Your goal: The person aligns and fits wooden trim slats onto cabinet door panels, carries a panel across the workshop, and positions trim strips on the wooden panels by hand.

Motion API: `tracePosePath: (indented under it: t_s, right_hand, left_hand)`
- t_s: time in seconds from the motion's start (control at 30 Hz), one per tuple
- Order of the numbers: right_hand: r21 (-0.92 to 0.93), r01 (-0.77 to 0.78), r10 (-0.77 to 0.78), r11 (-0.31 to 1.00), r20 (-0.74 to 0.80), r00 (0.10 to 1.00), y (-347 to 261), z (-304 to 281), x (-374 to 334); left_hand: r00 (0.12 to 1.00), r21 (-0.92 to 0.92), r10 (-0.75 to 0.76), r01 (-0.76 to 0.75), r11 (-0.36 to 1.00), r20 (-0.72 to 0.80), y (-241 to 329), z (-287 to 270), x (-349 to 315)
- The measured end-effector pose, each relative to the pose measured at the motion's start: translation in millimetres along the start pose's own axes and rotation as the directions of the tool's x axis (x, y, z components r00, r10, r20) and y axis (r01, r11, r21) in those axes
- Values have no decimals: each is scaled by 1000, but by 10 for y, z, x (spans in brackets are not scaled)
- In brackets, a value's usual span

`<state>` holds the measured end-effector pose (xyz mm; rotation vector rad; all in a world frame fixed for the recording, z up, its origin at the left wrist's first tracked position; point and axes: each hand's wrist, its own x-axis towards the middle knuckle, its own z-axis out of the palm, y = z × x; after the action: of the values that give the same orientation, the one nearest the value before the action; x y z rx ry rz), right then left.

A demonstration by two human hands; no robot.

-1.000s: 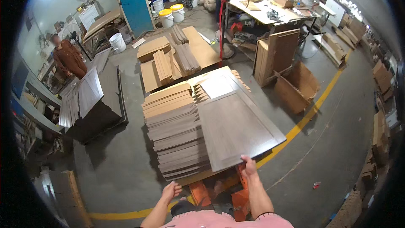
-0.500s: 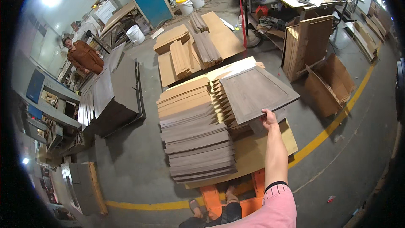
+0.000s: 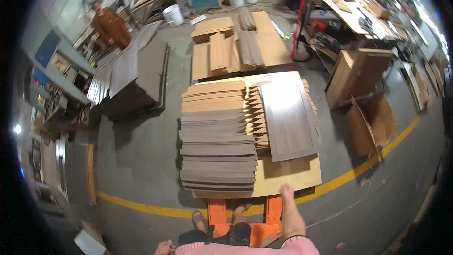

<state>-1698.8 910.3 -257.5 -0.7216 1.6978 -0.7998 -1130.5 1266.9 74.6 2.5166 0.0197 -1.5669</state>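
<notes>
A grey wood-grain cabinet door panel with a raised frame lies on the right-hand stack of boards, its top glossy under the light. My right hand is just below it, over the front edge of the yellowish base board, apart from the panel. It is blurred, and its fingers are hard to make out. My left hand is low by my waist at the lower edge, also smeared. To the left of the panel stands a wide row of grey and tan panels, overlapping like leaning sheets.
An orange pallet jack sits under the load at my feet. Farther back are tan and grey boards. An open cardboard box stands right, a dark panel stack left. A person in brown stands beyond that stack.
My right hand has let go of the grey door panel and drawn back toward me. The panel now lies straighter on the right stack. My left hand has come into view.
</notes>
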Motion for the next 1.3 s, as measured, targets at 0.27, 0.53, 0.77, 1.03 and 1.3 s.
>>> tracePosePath:
  t_s: [0.27, 0.53, 0.77, 1.03, 1.3]
  right_hand:
    - [-114, -697, 696, 708, 274, 663, 1134, 425, -2542]
    - [-15, -603, 547, 797, 439, 713, 61, 1285, -2444]
    - [68, -301, 293, 951, 108, 950, -1075, 2847, -2814]
    - [-504, 424, 49, 753, 686, 726, -1833, 5818, -3550]
    - [-554, 550, 81, 624, 747, 660, -2570, 7271, -3682]
  left_hand:
    - [999, -18, 54, -54, 998, 5, 96, -119, 628]
    - [992, -139, 118, -111, 984, 43, -125, -687, 1311]
    - [968, -272, 230, -197, 942, 98, -413, -1555, 2113]
    - [990, -680, 61, -134, 721, -131, -841, -3042, 2549]
    - [941, -977, 327, -142, 156, -84, -1648, -3193, 3623]
